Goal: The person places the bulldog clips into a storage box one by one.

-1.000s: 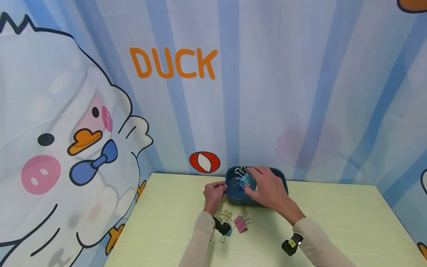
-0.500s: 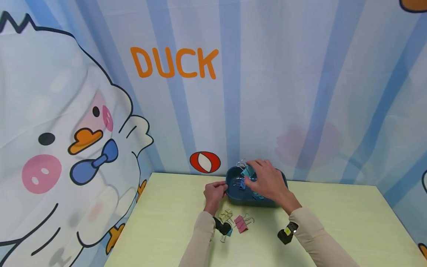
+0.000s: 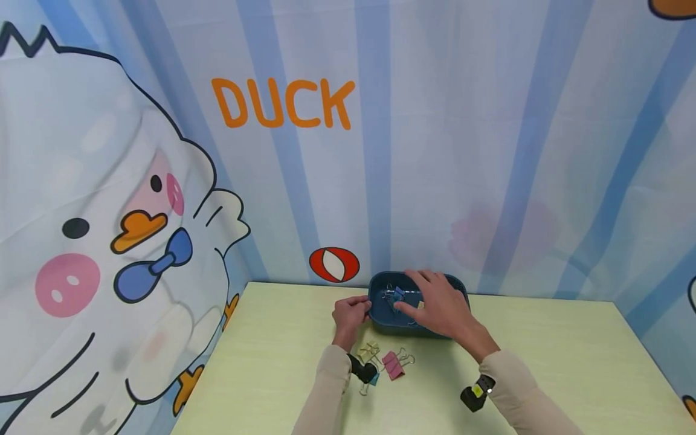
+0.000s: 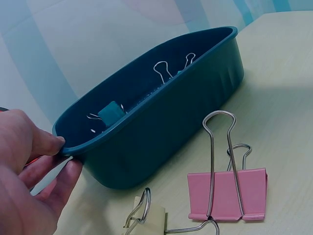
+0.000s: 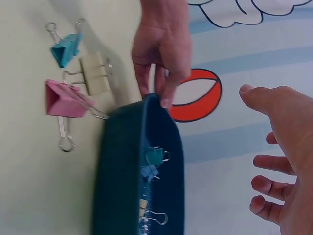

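Head view shows the left hand [image 3: 351, 313] pinching the near-left end of a dark teal tray [image 3: 387, 319], thumb on the inside of the rim and fingers curled under the outside lip; the left wrist view confirms this pinch on the tray's corner. The right hand [image 3: 439, 304] hovers over the tray with its fingers spread and relaxed, holding nothing; in the right wrist view its fingers [image 5: 268, 164] are splayed apart, above and to the side of the tray.

Inside the tray, below the right hand, lie several binder clips: a teal clip [image 5: 155, 156] nearest the left hand's end, a blue clip [image 5: 149, 172] just beside it, and a pale yellow clip [image 5: 143, 203] further along toward the far end. A wire-handled clip [image 4: 166, 70] stands by the far wall of the tray in the left wrist view.

On the pale green table [image 3: 554, 350], on the near side of the tray and just behind the left hand's wrist, rest three loose clips: a pink clip [image 3: 393, 364], a cream clip [image 3: 370, 350] beside it, and a light blue clip [image 5: 65, 48] a little further from the tray. The pink and cream clips touch at their wire handles.
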